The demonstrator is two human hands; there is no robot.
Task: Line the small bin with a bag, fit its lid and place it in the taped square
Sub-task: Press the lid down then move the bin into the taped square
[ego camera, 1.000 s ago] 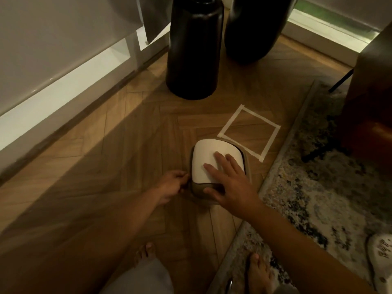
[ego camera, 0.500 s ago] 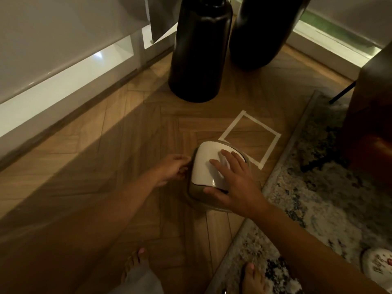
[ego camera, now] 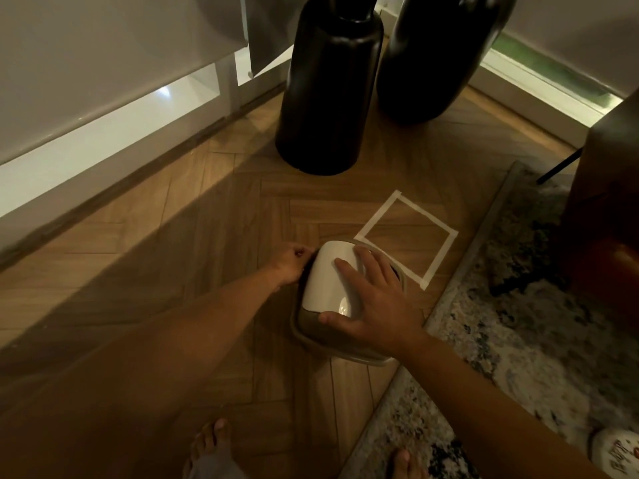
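Note:
A small grey-brown bin [ego camera: 311,335] stands on the wooden floor, topped by a white domed lid [ego camera: 326,276]. My right hand [ego camera: 371,295] lies spread flat on the lid, thumb against the bin's near rim. My left hand [ego camera: 292,262] has its fingers curled against the bin's far left edge; what it pinches is hidden. The taped square [ego camera: 446,252], outlined in white tape, lies just beyond and right of the bin; the bin hides its near left corner. No bag is visible.
Two tall black vases [ego camera: 326,88] [ego camera: 439,53] stand behind the square. A patterned rug [ego camera: 518,323] borders the floor on the right, with dark furniture [ego camera: 608,209] on it. My bare feet [ego camera: 211,447] are at the bottom edge. A white slipper [ego camera: 619,451] lies bottom right.
The view has tipped forward and the bin appears lower in frame. My right hand stays spread on the lid; my left hand has crept further along the bin's left edge.

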